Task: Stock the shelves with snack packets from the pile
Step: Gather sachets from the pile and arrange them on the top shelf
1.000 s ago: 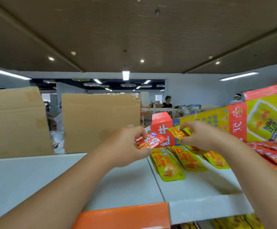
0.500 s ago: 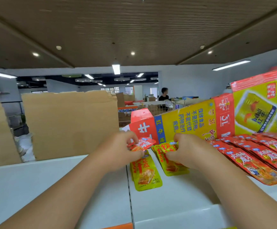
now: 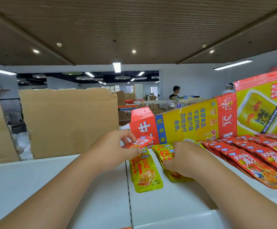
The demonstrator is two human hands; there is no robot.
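red and glossy, the snack packet (image 3: 141,141) you are pinching between the thumb and curled fingers of your left hand (image 3: 116,151) is hovering just in front of the printed carton (image 3: 189,123), at its red end. you are probably holding it clear so the other hand can tidy first. your right hand (image 3: 182,161) is curling down over a stack of yellow packets (image 3: 165,153) in front of the carton, fingers gripping its edges, seemingly squaring it into a neat row. one more yellow packet (image 3: 145,172) is lying flat and alone in front of the carton's red end, below your left hand. a fanned row of red packets (image 3: 258,156) is overlapping along the carton's front toward its yellow end, likely where your red one is meant to be going.

everything is sitting on a smooth white shelf (image 3: 175,204), with a seam running through it in front of the carton's red end. a torn brown cardboard sheet (image 3: 68,123) is standing beyond that end. behind the carton a bright room is opening out, with ceiling lights and a person (image 3: 175,92) standing far off.
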